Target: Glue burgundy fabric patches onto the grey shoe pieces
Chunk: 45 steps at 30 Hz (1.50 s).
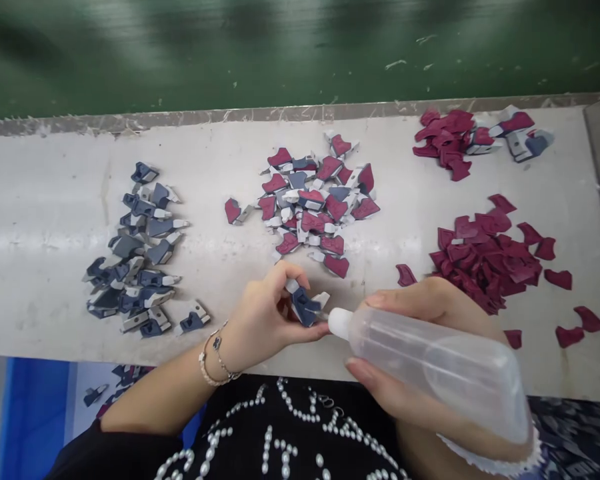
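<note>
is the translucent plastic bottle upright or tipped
Tipped: the right hand holds the translucent plastic bottle sideways, white cap toward the blue-grey plastic piece.

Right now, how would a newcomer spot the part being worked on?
On the pale table, find the middle heap of mostly maroon-faced parts; just below it in view is the left hand. It holds a small dark-blue and grey part. Unlike those in the heap, this one is in hand, with the white-capped bottle in the right hand aimed at it.

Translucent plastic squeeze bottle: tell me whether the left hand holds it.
No, the right hand grips the bottle; the left hand holds an angular navy-and-white piece.
</note>
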Each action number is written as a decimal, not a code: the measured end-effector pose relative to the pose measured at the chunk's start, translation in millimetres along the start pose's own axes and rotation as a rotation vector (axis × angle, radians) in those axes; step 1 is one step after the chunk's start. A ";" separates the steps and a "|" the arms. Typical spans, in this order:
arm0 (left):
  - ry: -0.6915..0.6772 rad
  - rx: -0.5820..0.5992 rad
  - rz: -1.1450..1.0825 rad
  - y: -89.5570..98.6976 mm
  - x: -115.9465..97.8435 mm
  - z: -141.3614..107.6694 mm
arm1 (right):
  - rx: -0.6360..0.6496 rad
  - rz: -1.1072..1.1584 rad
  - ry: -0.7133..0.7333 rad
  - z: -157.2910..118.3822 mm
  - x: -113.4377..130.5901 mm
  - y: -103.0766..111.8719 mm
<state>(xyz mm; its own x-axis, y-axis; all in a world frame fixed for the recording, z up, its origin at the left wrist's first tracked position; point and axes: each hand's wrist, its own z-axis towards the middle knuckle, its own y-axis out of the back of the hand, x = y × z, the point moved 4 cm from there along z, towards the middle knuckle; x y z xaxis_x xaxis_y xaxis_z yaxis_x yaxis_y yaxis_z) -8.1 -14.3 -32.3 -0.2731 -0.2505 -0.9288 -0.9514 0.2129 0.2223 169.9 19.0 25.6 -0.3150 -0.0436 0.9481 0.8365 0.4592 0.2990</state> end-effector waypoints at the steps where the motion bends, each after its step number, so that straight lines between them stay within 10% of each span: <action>1: -0.005 -0.005 -0.011 -0.3 0.0 0.2 | 0.006 -0.045 0.018 1.0 3.7 -3.5; 12: -0.026 -0.014 0.002 1.9 3.3 -1.5 | -0.015 -0.184 0.196 7.0 25.0 -10.4; 45: -0.079 -0.041 -0.118 3.2 1.1 -3.4 | 0.043 -0.498 0.103 -2.6 17.9 -20.6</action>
<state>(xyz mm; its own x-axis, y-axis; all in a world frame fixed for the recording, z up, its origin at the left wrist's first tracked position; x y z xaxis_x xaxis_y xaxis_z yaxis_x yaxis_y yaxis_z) -12.0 -17.0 -31.6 -0.1482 -0.1957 -0.9694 -0.9817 0.1474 0.1204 148.2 6.5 36.7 -0.6231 -0.3532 0.6978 0.5760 0.3963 0.7149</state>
